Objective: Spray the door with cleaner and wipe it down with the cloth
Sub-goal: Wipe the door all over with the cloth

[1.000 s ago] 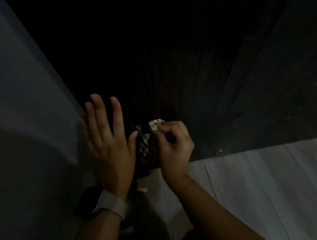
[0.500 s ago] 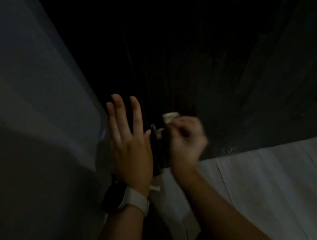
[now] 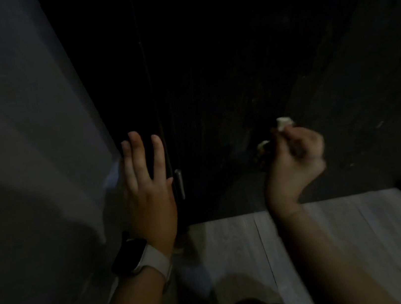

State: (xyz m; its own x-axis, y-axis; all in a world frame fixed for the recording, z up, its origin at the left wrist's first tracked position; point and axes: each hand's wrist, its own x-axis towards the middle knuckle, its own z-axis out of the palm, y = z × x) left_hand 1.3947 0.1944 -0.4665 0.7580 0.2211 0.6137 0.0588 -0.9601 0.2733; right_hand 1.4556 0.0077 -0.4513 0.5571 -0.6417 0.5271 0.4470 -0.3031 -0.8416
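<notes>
Dark wood door (image 3: 246, 66): right hand (image 3: 295, 161) clenched on pale cloth (image 3: 284, 122) against its lower panel, wiping; left hand (image 3: 147, 185) spread flat at its edge, apparently steadying.

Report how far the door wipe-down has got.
Done: cannot tell whether spraying happened; no spray bottle shows, and the dark door is too dim to show wetness. In hand: the right hand presses a bunched cloth low on the door, while the left hand lies flat by its edge. Left: the door's upper part, probably.
</notes>
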